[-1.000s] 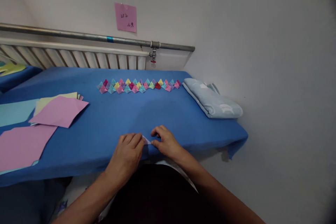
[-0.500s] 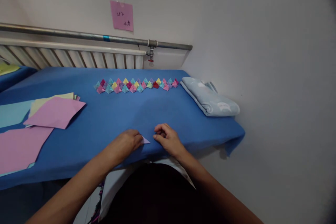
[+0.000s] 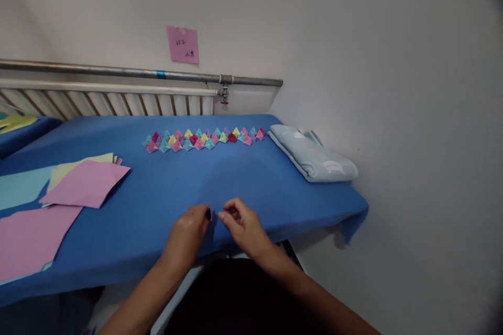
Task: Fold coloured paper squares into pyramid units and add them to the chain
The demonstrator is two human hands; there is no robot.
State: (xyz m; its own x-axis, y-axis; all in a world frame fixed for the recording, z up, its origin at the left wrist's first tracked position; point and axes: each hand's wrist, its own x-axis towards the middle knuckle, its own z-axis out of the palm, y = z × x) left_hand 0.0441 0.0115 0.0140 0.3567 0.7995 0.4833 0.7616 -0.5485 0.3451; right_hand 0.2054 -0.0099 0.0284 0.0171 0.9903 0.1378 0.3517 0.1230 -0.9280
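Observation:
Near the front edge of the blue-covered table, my left hand (image 3: 189, 230) is closed in a pinch on a small folded piece of purple paper (image 3: 209, 213). Most of that paper is hidden behind the fingers. Just to the right, my right hand (image 3: 244, 225) hovers with fingers curled and thumb slightly apart, and nothing shows between them. A narrow gap separates it from the folded paper. Farther back, several small folded paper shapes (image 3: 199, 143) in pink, blue, yellow and red stand in rows.
Loose pink sheets (image 3: 87, 183) overlap blue and yellow ones at the left. A folded light blue cloth (image 3: 314, 156) lies at the right end by the wall. Behind the blue tablecloth (image 3: 157, 220) run a radiator (image 3: 149, 102) and a metal pipe (image 3: 118, 70). A pink note (image 3: 183, 44) hangs above.
My left hand has turned, and the paper's flat white-lilac point no longer shows; only a small purple edge does. My right hand has shifted slightly left. The whole view has tilted upward.

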